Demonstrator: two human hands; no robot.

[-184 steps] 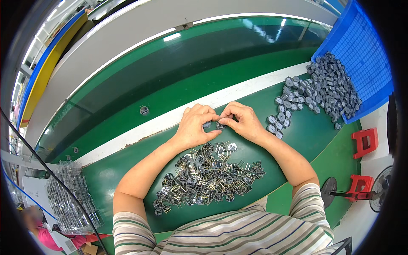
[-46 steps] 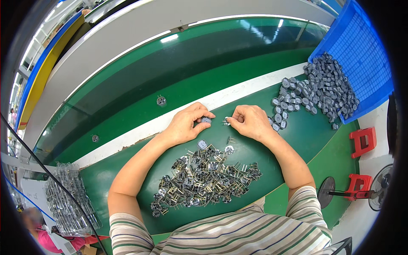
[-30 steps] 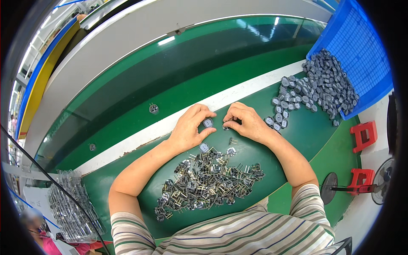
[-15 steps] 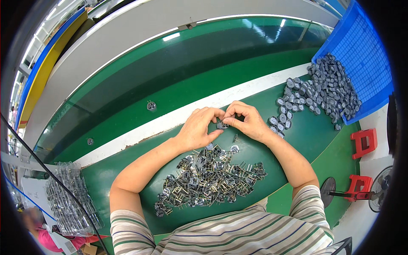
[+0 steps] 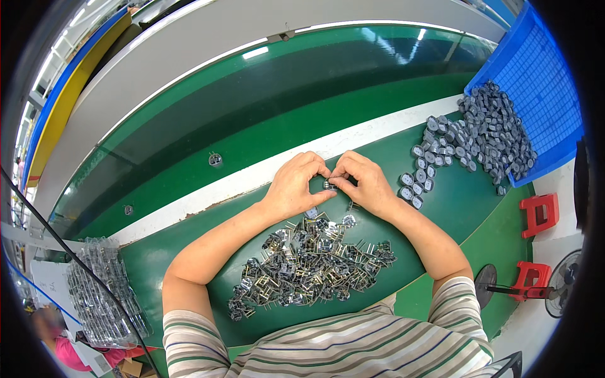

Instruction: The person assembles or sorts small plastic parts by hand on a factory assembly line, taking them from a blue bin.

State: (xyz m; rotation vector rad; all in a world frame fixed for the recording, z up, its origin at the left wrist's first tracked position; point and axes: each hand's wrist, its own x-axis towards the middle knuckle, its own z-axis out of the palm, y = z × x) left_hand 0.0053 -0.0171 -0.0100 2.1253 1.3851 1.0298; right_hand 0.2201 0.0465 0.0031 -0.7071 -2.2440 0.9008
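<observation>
Above the green table, my left hand (image 5: 294, 184) and my right hand (image 5: 365, 184) meet, both closed at the fingertips on one small dark grey round part (image 5: 329, 185) with metal bits on it. My fingers hide much of this part. Just below them lies a heap of small electronic parts with metal pins (image 5: 309, 264). A grey round cap (image 5: 311, 213) rests at the heap's top edge, near my left thumb. One loose pinned part (image 5: 349, 220) lies below my right hand.
Grey oval caps (image 5: 495, 129) spill from a tilted blue crate (image 5: 545, 88) at the right. Beyond a white rail (image 5: 252, 178), a green conveyor belt (image 5: 277, 123) carries a small round part (image 5: 215, 160). Stacked clear trays (image 5: 104, 293) stand at left; red stools (image 5: 539, 211) and a fan (image 5: 563, 283) at right.
The parts on the belt have slid a little to the left. My fingertips have closed in tighter around the small grey part, my left hand shifting slightly.
</observation>
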